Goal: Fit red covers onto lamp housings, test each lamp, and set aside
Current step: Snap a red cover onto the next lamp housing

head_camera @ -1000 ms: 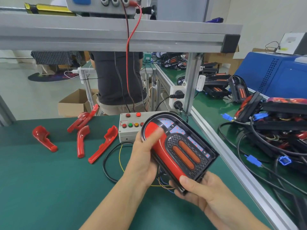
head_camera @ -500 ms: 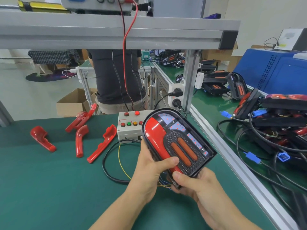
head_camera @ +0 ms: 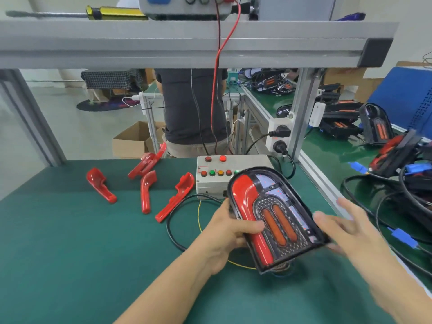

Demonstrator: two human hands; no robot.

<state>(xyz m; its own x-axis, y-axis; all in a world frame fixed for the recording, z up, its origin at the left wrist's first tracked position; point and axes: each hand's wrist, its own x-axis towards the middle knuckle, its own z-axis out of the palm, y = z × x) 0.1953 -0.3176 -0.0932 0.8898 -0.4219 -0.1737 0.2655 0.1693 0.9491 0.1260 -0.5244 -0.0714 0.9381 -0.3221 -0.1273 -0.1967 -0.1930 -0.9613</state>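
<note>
A black lamp housing (head_camera: pixel 284 220) with a red cover (head_camera: pixel 251 206) fitted along its left side is held tilted above the green mat. My left hand (head_camera: pixel 230 232) grips its left edge, thumb lying across the red cover. At the housing's right edge is my right hand (head_camera: pixel 348 228), blurred, its fingers spread and fairly straight. Several loose red covers (head_camera: pixel 145 191) lie on the mat to the left. A grey test box (head_camera: pixel 224 176) with coloured buttons stands behind the lamp.
A black cable and a yellow wire (head_camera: pixel 198 220) loop on the mat under the lamp. Lamps and cables (head_camera: pixel 395 164) pile up on the right bench. An aluminium frame post (head_camera: pixel 304 113) carries sockets. A person in a dark shirt (head_camera: pixel 191 104) stands beyond the table.
My right hand has let go of the housing's lower end and shifted up to its right side, fingers spread. The left hand keeps its grip, and the lamp has dropped slightly.
</note>
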